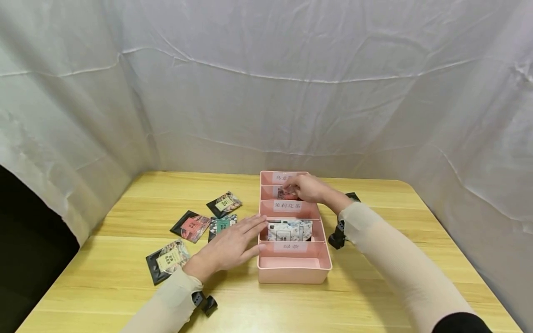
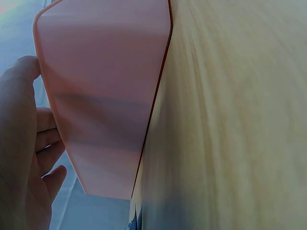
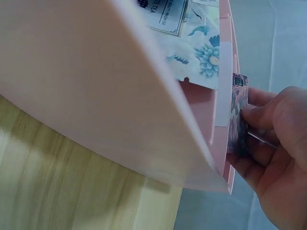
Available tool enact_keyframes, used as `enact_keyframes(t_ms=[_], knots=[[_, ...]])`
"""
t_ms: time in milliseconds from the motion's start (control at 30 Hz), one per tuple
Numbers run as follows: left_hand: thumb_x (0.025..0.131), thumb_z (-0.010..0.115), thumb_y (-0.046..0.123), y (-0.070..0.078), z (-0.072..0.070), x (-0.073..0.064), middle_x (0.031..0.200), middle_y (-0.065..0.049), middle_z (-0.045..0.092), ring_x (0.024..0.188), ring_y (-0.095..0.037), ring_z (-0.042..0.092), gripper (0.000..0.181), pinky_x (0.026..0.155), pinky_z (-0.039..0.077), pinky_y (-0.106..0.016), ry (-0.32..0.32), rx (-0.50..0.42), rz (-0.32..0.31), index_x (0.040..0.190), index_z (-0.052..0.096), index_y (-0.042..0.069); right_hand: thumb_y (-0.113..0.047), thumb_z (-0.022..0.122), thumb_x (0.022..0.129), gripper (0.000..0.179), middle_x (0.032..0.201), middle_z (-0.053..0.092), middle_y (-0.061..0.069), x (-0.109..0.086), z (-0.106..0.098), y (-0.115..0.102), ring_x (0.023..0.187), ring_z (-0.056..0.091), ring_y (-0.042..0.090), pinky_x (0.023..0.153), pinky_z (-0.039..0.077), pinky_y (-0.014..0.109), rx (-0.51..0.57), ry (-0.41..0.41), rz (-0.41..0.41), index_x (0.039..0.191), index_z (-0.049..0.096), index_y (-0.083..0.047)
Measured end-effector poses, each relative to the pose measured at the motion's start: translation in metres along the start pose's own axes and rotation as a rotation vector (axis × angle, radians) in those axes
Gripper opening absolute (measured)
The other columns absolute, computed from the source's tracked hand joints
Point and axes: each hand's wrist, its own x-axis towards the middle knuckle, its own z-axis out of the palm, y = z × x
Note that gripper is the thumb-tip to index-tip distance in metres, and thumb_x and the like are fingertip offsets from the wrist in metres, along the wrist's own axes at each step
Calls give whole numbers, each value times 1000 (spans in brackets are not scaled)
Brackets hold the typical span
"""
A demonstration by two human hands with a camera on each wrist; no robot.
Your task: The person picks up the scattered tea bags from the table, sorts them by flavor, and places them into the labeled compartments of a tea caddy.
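Right grip [image 1: 311,188] pinches sachet [image 3: 238,115]; left [image 1: 233,243] touches box [image 1: 293,276].

This looks like a curtained-off booth, set up as a small recording spot. Pale, creased cloth [image 1: 291,111] hangs behind the desk [image 1: 374,277] and along its left and right sides, its long seams running across like joined sheets. The desk has a light wood-grain top and sits close against the cloth at the back. Small black cameras [image 1: 339,235] are worn at both wrists. Whether a home, an office or a lab lies beyond cannot be told.
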Motion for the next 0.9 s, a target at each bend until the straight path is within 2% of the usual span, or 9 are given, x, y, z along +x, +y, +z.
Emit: enact_keyframes(t_ms=[300, 633, 900], knots=[[103, 35, 53, -1, -1, -1, 158, -10, 29, 145, -24, 23, 67, 116, 23, -41, 1, -6, -10, 153, 32, 9, -2, 53, 98, 31, 116, 70, 6, 1, 1, -6, 101, 66, 21, 79, 54, 36, -12, -58, 59, 120, 71, -12], [103, 33, 55, -1, -1, -1, 158, -10, 29, 146, -24, 23, 68, 116, 23, -42, -4, -6, -10, 154, 31, 10, -7, 55, 99, 28, 115, 70, 4, 2, 0, -10, 109, 64, 24, 93, 52, 44, -23, -45, 63, 120, 71, -14], [103, 32, 55, -1, 0, 0, 157, -10, 30, 145, -25, 25, 68, 116, 24, -42, 4, -7, -3, 153, 32, 10, -8, 58, 98, 26, 113, 71, 4, -1, -1, -10, 106, 64, 24, 93, 52, 43, -50, 3, 45, 120, 70, -12]])
